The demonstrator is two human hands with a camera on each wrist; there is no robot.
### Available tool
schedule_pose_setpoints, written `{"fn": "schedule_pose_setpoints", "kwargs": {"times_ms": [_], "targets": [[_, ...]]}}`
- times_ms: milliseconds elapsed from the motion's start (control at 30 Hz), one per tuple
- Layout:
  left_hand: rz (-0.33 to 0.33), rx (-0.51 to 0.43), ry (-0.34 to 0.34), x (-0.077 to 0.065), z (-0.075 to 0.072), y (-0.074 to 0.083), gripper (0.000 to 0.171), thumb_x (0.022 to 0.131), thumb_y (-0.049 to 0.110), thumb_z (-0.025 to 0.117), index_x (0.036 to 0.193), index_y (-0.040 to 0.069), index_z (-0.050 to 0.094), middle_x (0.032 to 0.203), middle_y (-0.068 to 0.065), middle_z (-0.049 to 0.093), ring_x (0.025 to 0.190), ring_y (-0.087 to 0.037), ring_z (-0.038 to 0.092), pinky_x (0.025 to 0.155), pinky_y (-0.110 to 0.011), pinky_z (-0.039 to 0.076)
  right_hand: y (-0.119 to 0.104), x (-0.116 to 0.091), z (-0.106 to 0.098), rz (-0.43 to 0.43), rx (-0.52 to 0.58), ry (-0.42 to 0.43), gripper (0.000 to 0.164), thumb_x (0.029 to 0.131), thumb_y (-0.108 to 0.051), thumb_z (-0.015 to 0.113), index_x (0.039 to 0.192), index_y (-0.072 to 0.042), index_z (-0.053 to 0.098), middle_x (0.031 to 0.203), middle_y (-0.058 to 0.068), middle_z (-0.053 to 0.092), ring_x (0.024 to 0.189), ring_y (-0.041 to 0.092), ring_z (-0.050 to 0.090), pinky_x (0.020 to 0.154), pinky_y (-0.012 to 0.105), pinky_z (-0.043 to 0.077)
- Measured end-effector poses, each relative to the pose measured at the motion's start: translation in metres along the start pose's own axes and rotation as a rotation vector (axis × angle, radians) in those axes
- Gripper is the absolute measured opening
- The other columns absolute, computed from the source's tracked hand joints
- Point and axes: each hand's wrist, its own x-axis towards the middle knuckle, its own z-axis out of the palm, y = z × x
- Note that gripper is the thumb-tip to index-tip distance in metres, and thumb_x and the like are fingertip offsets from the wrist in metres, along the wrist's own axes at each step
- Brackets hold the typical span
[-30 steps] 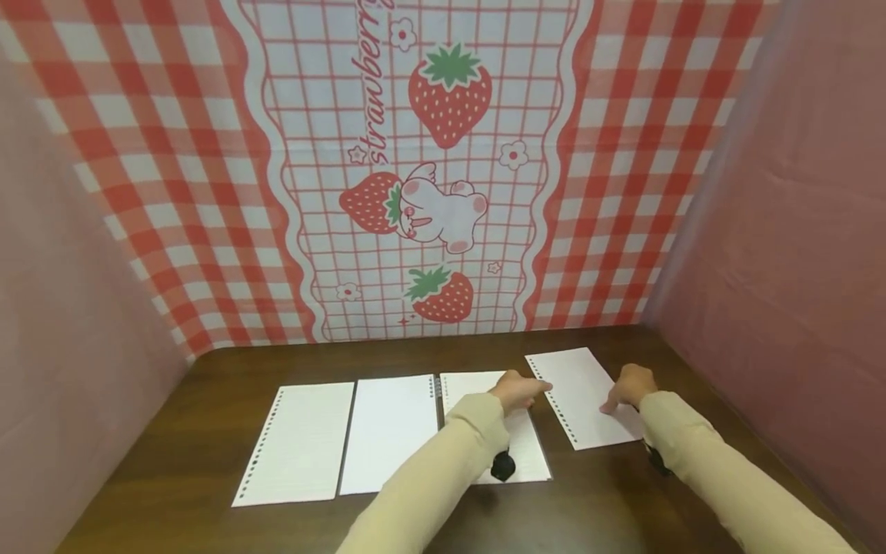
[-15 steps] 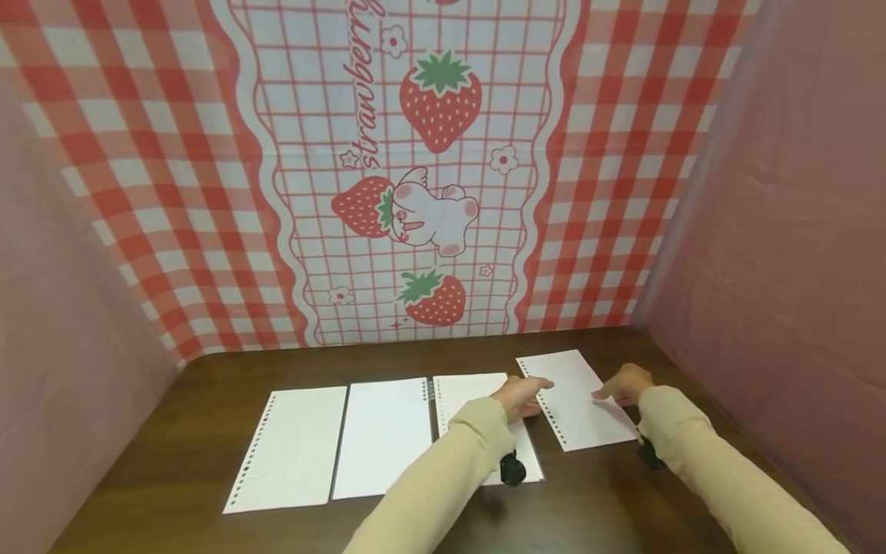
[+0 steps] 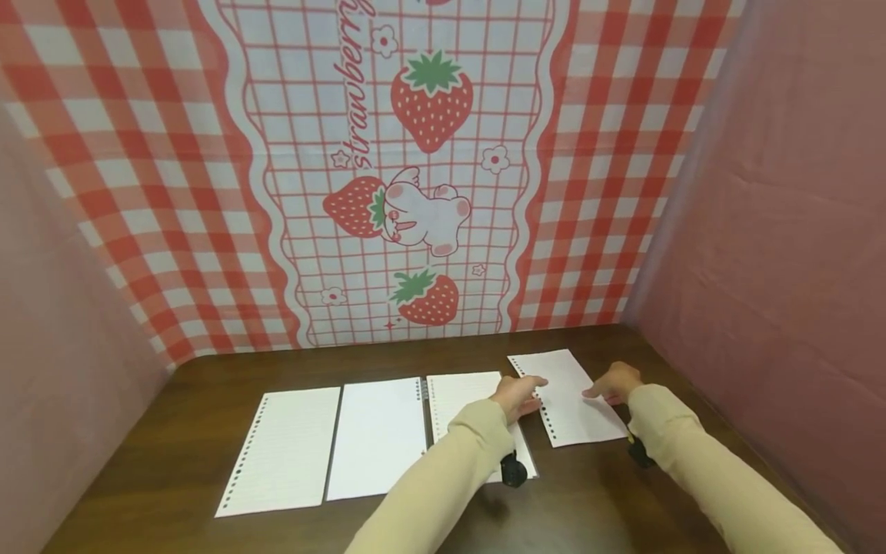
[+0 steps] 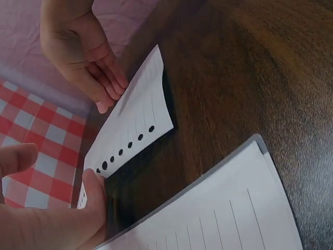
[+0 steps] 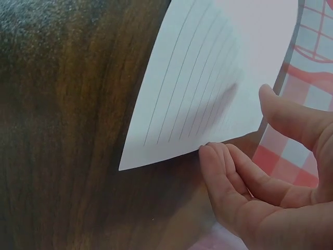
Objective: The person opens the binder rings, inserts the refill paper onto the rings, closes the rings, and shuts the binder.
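Note:
A loose lined sheet of punched paper (image 3: pixel 571 404) lies on the right of the table, its row of holes to the left. My left hand (image 3: pixel 515 396) reaches over the neighbouring sheet (image 3: pixel 460 388) to that punched edge. In the left wrist view, a finger (image 4: pixel 94 190) touches the edge while the thumb stands well apart. My right hand (image 3: pixel 616 382) is at the loose sheet's right edge. The right wrist view shows its fingertips (image 5: pixel 208 151) at the paper's edge, with the thumb (image 5: pixel 270 99) spread away from them. A shadow shows under the sheet's edge.
Left of the hands lie a blank white sheet (image 3: pixel 377 431) and a lined punched sheet (image 3: pixel 284 446). Dark binder rings (image 3: pixel 425 388) show between the middle sheets. A strawberry-print cloth (image 3: pixel 429 192) hangs behind the wooden table (image 3: pixel 159 438); pink cloth (image 3: pixel 761 231) hangs at the right.
The head view has shifted slightly, so the scene sits further left. My left hand has edged rightward over the loose sheet's punched edge; my right hand stays by the opposite edge.

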Motion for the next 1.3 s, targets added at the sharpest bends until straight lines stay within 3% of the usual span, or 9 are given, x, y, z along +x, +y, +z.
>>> {"fn": "schedule_pose_setpoints", "kwargs": {"times_ms": [100, 233, 300, 500, 700, 900, 1033, 1167, 1300], "targets": [[0.084, 0.182, 0.058, -0.002, -0.001, -0.001, 0.042, 0.082, 0.013, 0.07, 0.116, -0.01, 0.057, 0.102, -0.014, 0.065, 0.075, -0.016, 0.065, 0.08, -0.026, 0.06, 0.0, -0.002, 0.0, -0.003, 0.004, 0.0, 0.061, 0.071, -0.015, 0.083, 0.109, 0.02, 0.051, 0.079, 0.012, 0.051, 0.065, 0.016, 0.057, 0.06, 0.024, 0.058], [0.256, 0.549, 0.187, -0.006, -0.005, -0.003, 0.019, 0.077, 0.014, 0.073, 0.086, -0.003, 0.071, 0.085, -0.012, 0.072, 0.073, -0.016, 0.066, 0.071, -0.023, 0.057, -0.001, -0.006, 0.001, -0.006, 0.002, 0.001, 0.066, 0.073, -0.014, 0.082, 0.116, 0.023, 0.047, 0.083, 0.016, 0.052, 0.064, 0.016, 0.058, 0.06, 0.025, 0.058], [0.311, 0.638, 0.225, -0.006, -0.006, -0.005, 0.013, 0.076, 0.014, 0.073, 0.075, 0.001, 0.074, 0.076, -0.012, 0.073, 0.071, -0.018, 0.066, 0.069, -0.022, 0.055, -0.002, -0.009, 0.002, -0.01, 0.0, 0.002, 0.073, 0.074, -0.014, 0.081, 0.122, 0.025, 0.042, 0.087, 0.019, 0.053, 0.064, 0.015, 0.059, 0.061, 0.025, 0.059], [0.343, 0.631, 0.257, 0.0, -0.008, -0.016, 0.007, 0.07, 0.001, 0.074, 0.071, -0.004, 0.07, 0.061, -0.015, 0.07, 0.056, -0.021, 0.07, 0.057, -0.02, 0.057, -0.005, -0.01, 0.008, 0.011, 0.041, -0.03, 0.091, 0.075, -0.012, 0.081, 0.137, 0.026, 0.026, 0.094, 0.023, 0.053, 0.066, 0.015, 0.06, 0.064, 0.025, 0.06], [0.453, 0.688, 0.251, 0.005, -0.015, -0.017, 0.006, 0.065, -0.008, 0.068, 0.062, -0.003, 0.069, 0.059, -0.015, 0.068, 0.053, -0.021, 0.064, 0.05, -0.019, 0.051, -0.002, 0.002, 0.01, 0.012, 0.011, -0.009, 0.077, 0.076, -0.017, 0.081, 0.127, 0.023, 0.041, 0.077, 0.012, 0.058, 0.061, 0.013, 0.062, 0.061, 0.024, 0.06], [0.39, 0.446, 0.124, 0.008, -0.022, -0.012, 0.007, 0.072, -0.012, 0.064, 0.071, -0.005, 0.065, 0.066, -0.013, 0.062, 0.058, -0.023, 0.073, 0.049, -0.018, 0.056, 0.006, 0.01, 0.004, -0.004, -0.051, 0.03, 0.06, 0.077, -0.025, 0.081, 0.111, 0.018, 0.058, 0.086, 0.016, 0.067, 0.064, 0.01, 0.064, 0.063, 0.024, 0.057], [0.321, 0.325, 0.057, 0.011, -0.025, -0.013, 0.008, 0.074, -0.012, 0.067, 0.075, -0.005, 0.065, 0.071, -0.009, 0.062, 0.053, -0.019, 0.07, 0.051, -0.018, 0.056, 0.014, 0.009, 0.002, -0.064, 0.125, -0.022, 0.048, 0.08, -0.013, 0.076, 0.111, 0.02, 0.061, 0.087, 0.015, 0.071, 0.065, 0.007, 0.064, 0.067, 0.025, 0.06], [0.304, 0.336, 0.043, 0.012, -0.034, -0.011, 0.006, 0.074, -0.01, 0.07, 0.078, -0.005, 0.067, 0.072, -0.012, 0.068, 0.051, -0.013, 0.068, 0.053, -0.018, 0.057, 0.016, 0.006, 0.002, -0.088, 0.388, -0.147, 0.044, 0.083, -0.001, 0.07, 0.115, 0.026, 0.055, 0.078, 0.004, 0.069, 0.068, 0.006, 0.063, 0.071, 0.028, 0.062], [0.288, 0.354, 0.05, 0.011, -0.042, -0.009, 0.007, 0.074, -0.007, 0.074, 0.079, -0.005, 0.069, 0.078, -0.018, 0.073, 0.052, -0.016, 0.07, 0.054, -0.02, 0.058, 0.014, 0.0, 0.002, -0.035, 0.501, -0.215, 0.036, 0.087, -0.002, 0.067, 0.113, 0.022, 0.059, 0.069, -0.007, 0.066, 0.066, 0.005, 0.062, 0.068, 0.024, 0.059]]}}
